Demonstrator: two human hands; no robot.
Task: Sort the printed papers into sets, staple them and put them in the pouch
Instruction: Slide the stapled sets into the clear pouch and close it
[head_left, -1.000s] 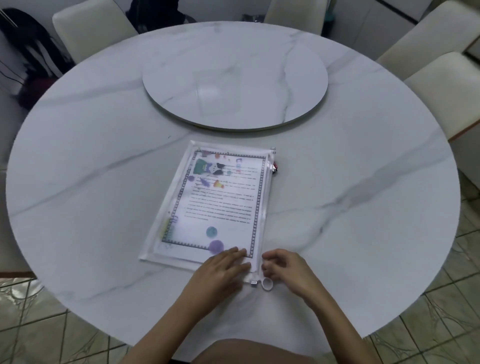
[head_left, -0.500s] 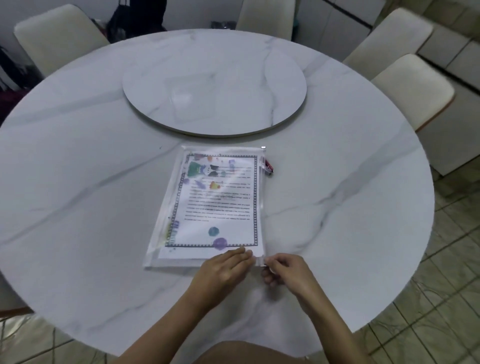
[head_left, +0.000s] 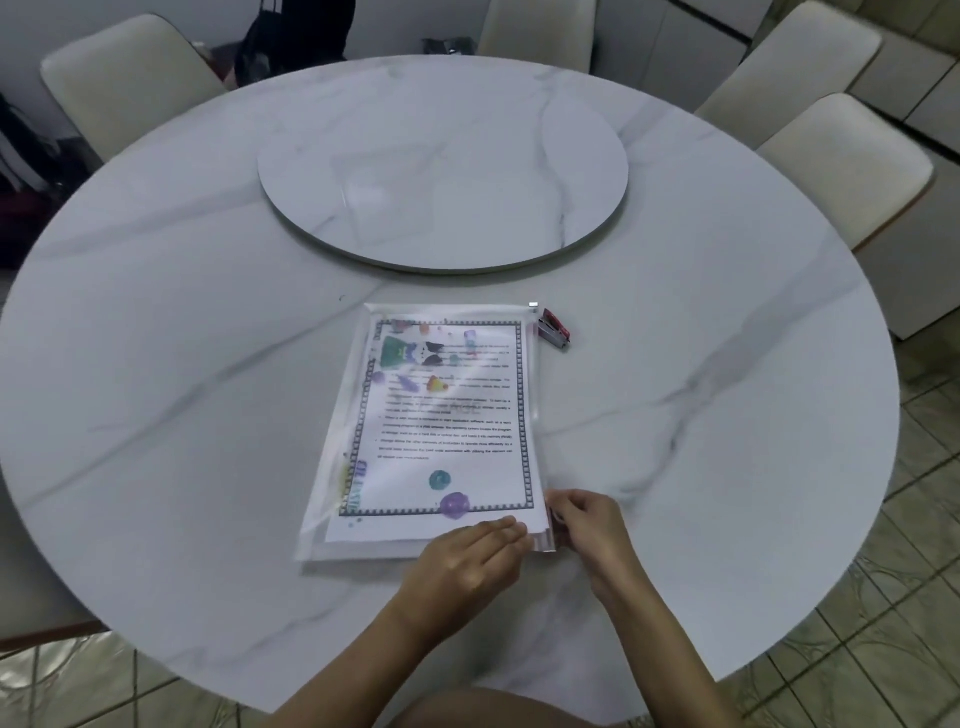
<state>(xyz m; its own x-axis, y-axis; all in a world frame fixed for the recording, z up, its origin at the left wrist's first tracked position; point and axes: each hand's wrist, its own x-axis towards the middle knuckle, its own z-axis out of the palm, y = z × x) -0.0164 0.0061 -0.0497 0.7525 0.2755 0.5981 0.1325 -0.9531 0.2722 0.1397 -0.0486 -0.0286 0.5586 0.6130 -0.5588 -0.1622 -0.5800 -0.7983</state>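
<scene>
A clear zip pouch (head_left: 332, 499) lies flat on the round marble table (head_left: 182, 389). Inside it are the printed papers (head_left: 447, 415), the top sheet showing colourful pictures, text and a dark patterned border. My left hand (head_left: 467, 551) presses flat on the pouch's near right corner, fingers together. My right hand (head_left: 587, 525) pinches the zip end at that same corner; the slider itself is hidden by my fingers. A small red stapler (head_left: 555, 329) rests on the table just right of the pouch's far corner.
A round marble turntable (head_left: 571, 171) sits in the table's centre, beyond the pouch. Cream chairs (head_left: 841, 161) ring the table at the back and right. A dark bag (head_left: 291, 36) stands behind the far edge. Tiled floor (head_left: 883, 649) shows to the right.
My view has shifted and the pouch now sits squarer to me. The white ring pull seen by my right hand a second ago is hidden in my fingers now. Both hands stay at the near right corner.
</scene>
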